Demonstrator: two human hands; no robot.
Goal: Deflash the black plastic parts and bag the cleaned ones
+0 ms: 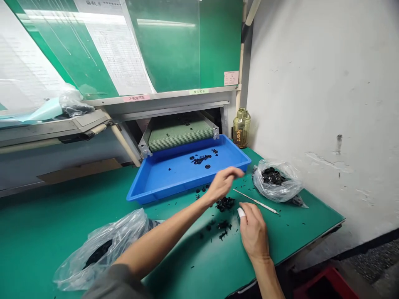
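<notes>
My left hand [222, 183] is over the table just in front of the blue tray [156, 192]. Its fingers point right, one of them stretched out, and I see nothing held in it. Lower right, my right hand [254, 229] rests on the green table with its fingers bent together and white tape round the thumb. Whatever its fingertips hold, if anything, is hidden. Close to both hands lies a pile of small black parts [225, 204], with a smaller cluster of black parts [223, 225] nearer me. A thin white pen-like tool [260, 203] lies beyond my right hand.
An open plastic bag of round black pieces [274, 176] stands at right. Another clear bag [124, 232] lies left, beside my left forearm. Black parts [199, 159] lie in the tray below a green ribbed conveyor [181, 135]. A bottle [241, 128] stands by the wall.
</notes>
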